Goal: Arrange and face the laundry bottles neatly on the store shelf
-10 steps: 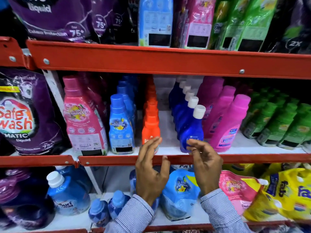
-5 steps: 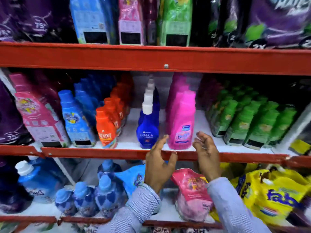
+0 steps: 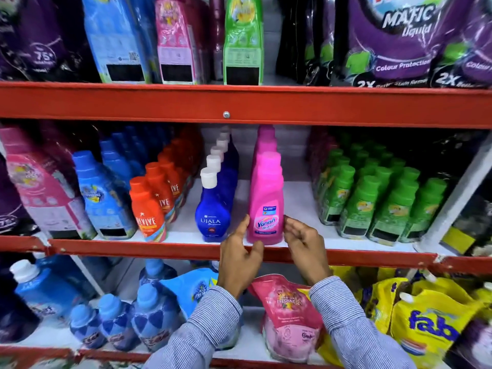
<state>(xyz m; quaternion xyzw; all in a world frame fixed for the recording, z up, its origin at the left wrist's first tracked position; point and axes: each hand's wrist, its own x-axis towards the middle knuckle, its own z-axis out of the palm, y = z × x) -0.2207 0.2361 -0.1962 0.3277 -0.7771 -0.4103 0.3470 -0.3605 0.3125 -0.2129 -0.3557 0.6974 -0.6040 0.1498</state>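
A pink Vanish bottle [image 3: 266, 203] stands upright at the front edge of the middle red shelf [image 3: 133, 249], label facing me, with more pink bottles lined up behind it. My left hand [image 3: 238, 259] and my right hand [image 3: 303, 246] flank its base, fingers spread; the fingertips lie close to or lightly against its sides, with no grip around it. Left of it stands a row of blue Ujala bottles [image 3: 213, 211] with white caps, then orange Revive bottles [image 3: 147, 209]. Green bottles [image 3: 372, 198] stand in rows to the right.
Light blue [image 3: 103, 195] and pink softener bottles [image 3: 40, 187] fill the shelf's left end. Purple detergent pouches [image 3: 404, 38] and tall bottles sit on the shelf above. Below are blue bottles [image 3: 149, 315], a pink refill pouch [image 3: 290, 315] and yellow Fab pouches [image 3: 431, 326].
The view has shifted right along the shelf. Both hands have moved from the orange and blue bottles over to the front pink bottle, and now sit closer on either side of it.
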